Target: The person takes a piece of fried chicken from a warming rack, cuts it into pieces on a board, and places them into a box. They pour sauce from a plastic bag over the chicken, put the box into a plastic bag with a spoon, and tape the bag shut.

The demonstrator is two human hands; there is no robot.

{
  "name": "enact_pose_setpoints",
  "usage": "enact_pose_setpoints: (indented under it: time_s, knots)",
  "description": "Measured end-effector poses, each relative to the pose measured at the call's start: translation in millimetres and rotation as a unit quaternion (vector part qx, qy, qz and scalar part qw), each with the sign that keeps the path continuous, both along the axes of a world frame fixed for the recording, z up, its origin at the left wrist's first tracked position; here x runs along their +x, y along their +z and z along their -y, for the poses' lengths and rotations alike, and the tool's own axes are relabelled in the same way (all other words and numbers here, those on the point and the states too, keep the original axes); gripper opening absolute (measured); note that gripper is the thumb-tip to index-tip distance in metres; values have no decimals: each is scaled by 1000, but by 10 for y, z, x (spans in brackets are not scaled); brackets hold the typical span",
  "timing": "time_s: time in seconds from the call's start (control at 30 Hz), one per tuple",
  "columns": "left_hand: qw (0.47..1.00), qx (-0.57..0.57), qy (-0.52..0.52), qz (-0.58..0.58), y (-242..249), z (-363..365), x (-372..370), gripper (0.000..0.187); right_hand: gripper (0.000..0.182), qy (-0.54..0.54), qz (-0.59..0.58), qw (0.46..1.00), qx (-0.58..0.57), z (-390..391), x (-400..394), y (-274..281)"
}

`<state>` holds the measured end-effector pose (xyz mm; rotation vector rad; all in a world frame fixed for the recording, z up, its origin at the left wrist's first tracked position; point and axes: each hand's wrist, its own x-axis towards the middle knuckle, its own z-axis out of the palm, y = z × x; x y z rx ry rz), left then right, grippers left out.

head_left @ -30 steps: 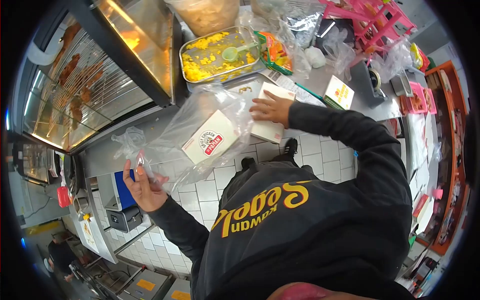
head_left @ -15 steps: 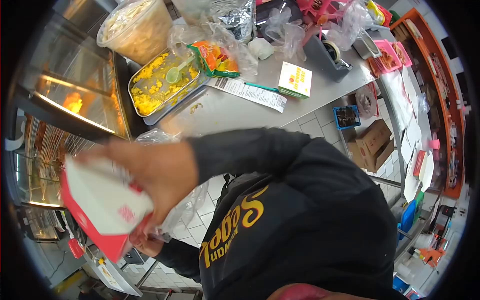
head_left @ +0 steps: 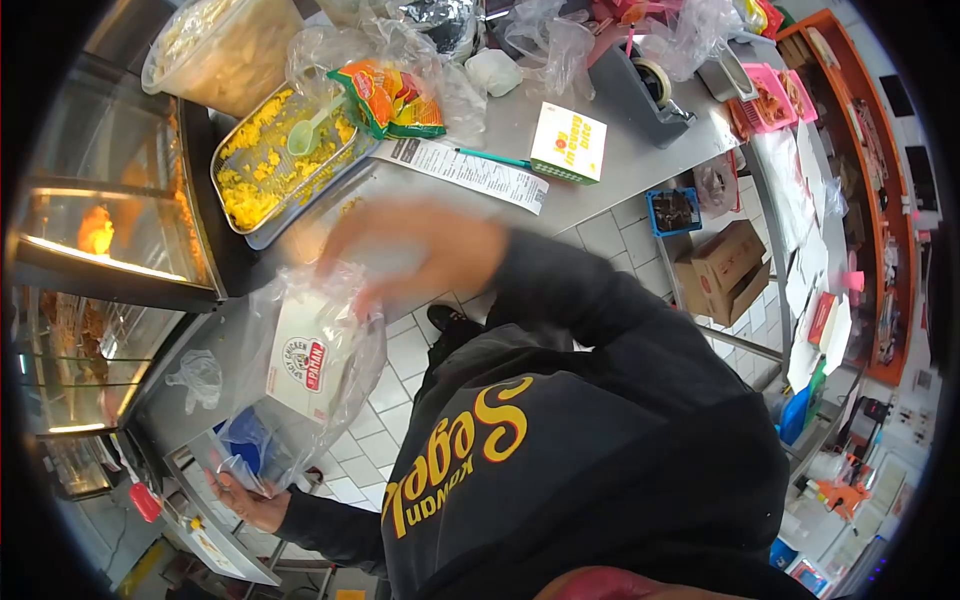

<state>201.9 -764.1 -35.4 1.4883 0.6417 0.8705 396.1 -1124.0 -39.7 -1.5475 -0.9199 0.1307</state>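
A white food box [head_left: 293, 345] with red and black printing sits inside a clear plastic bag [head_left: 362, 372], tilted. At the bag's lower end, my left hand [head_left: 250, 500] has its fingers curled on the film. My right hand [head_left: 415, 250] is just above the top end of the box, smeared by motion, with thumb and fingers apart. No item shows between those fingers. A crumpled clear plastic piece [head_left: 198, 380] lies on the metal counter [head_left: 165, 415] left of the bag.
Beyond my right hand are a metal tray [head_left: 262, 228] with yellow food and a green scoop [head_left: 303, 138], a receipt [head_left: 470, 172], a yellow-white box [head_left: 567, 143] and a tape dispenser [head_left: 640, 95]. A lit glass food warmer [head_left: 100, 235] stands left.
The box, earlier in my right hand in front of the warmer, is now in the bag. My right hand has moved right and away from it. My left hand has moved left and slightly down.
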Motion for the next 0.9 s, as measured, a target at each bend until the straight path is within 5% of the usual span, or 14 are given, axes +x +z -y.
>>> enact_pose_setpoints:
  time_s: [0.03,0.1,0.2,0.33,0.43,0.47,0.5,0.53,0.57,0.6,0.67,0.73,0.8,0.9]
  knots:
    - [999,21,-3,-28,44,17,0,39,58,-106,25,992,-70,410,168,-97]
    - [996,70,-4,-55,94,97,33,36,98,-285,140,880,-353,1376,368,-555]
    - [990,98,37,-96,22,-29,-5,34,115,-359,-37,711,-603,2069,257,-1000]
    - [951,286,-23,-111,-32,-35,-30,33,108,-382,12,788,-484,2128,292,-1119]
    - [868,478,-111,-70,61,55,19,34,93,-312,-33,939,-138,1435,280,-389]
    - [965,233,-93,-72,150,150,29,34,89,-262,-94,960,-31,1127,237,-159]
    - [995,-28,-68,-70,206,199,38,34,88,-164,-92,982,34,872,256,-129]
    - [995,-26,-70,-72,205,192,40,34,87,29,-302,931,202,499,100,-95]
    - [994,-29,-72,-75,180,175,28,34,85,37,-50,992,111,179,145,130]
    - [994,-32,-73,-79,143,140,1,35,83,174,-178,954,168,-199,56,226]
    - [994,30,-89,-54,-60,-147,-177,38,81,246,-165,948,113,-744,-69,245]
    - [990,92,-105,-30,-65,-175,-250,40,83,136,110,982,-73,-1116,-165,-13]
    - [940,307,-117,-90,39,43,-217,39,83,80,198,952,-218,-1343,-276,-314]
    - [899,396,-157,-100,13,-117,-273,35,81,36,238,965,-103,-1404,-293,-556]
